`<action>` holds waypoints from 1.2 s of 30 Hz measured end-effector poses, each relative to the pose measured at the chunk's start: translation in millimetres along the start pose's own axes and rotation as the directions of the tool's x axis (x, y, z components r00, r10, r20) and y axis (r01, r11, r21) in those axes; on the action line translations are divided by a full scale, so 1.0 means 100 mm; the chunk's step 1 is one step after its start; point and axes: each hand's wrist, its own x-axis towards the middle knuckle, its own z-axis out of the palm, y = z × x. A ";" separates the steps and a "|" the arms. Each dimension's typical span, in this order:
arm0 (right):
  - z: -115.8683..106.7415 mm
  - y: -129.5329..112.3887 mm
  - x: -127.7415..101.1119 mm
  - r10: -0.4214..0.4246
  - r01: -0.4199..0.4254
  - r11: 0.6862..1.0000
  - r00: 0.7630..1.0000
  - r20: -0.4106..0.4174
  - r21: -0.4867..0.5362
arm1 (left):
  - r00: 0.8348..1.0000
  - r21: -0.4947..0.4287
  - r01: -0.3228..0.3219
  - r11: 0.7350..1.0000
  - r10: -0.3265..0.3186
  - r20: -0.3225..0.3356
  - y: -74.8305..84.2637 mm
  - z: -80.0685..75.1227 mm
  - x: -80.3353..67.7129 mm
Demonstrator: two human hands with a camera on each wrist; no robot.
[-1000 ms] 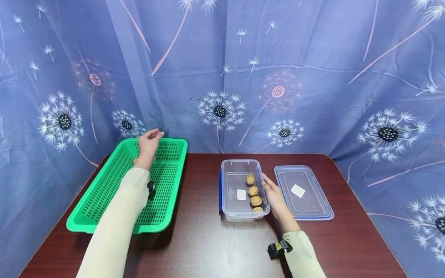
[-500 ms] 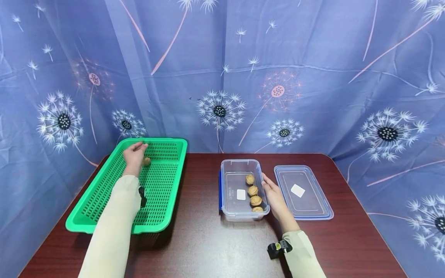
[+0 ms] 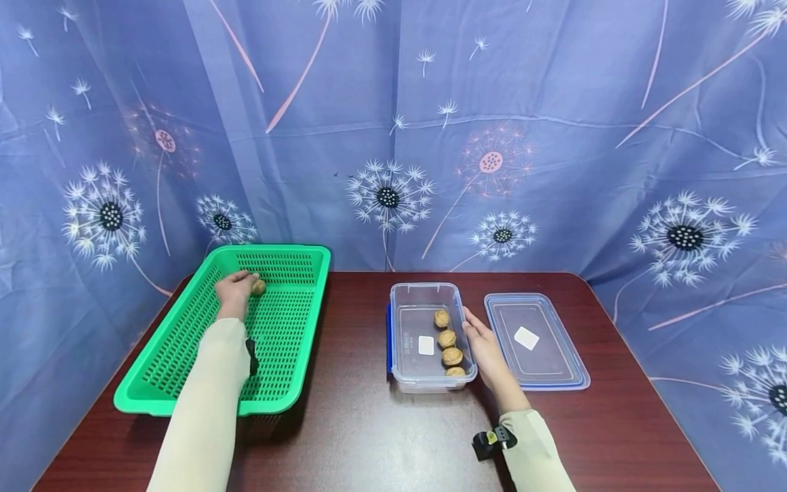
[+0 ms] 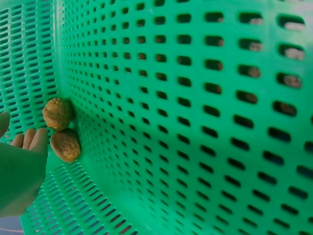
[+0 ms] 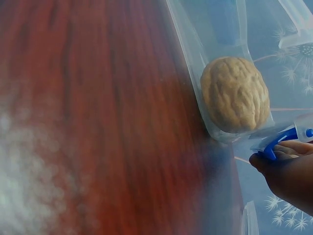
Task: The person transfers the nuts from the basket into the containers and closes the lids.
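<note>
My left hand [image 3: 235, 295] reaches down into the green plastic basket [image 3: 312, 329], its fingers right beside a walnut [image 3: 259, 287] near the far end. In the left wrist view two walnuts lie together in a corner of the basket, an upper walnut [image 4: 57, 113] and a lower walnut [image 4: 65, 146]; the fingers [image 4: 39, 139] are right at them and hold neither. My right hand [image 3: 486, 345] grips the right side of the clear plastic container [image 3: 424, 380], around its blue latch [image 5: 274, 144]. Several walnuts [image 3: 447, 338] line that side inside it.
A clear lid [image 3: 535, 365] with a blue seal lies right of the container, a white label on it. The dark red wooden table [image 3: 353, 424] ends at a blue dandelion-print curtain [image 3: 295, 178] along the back and sides.
My left hand has moved left and down into the basket, and the walnut there has come into view beside its fingers. My right hand stays on the container.
</note>
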 end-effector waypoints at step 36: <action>0.00 0.02 -0.02 -0.027 0.027 0.999 1.000 0.015 0.025 | 0.998 0.189 0.055 0.980 -0.049 -0.034 -0.12 0.10 0.03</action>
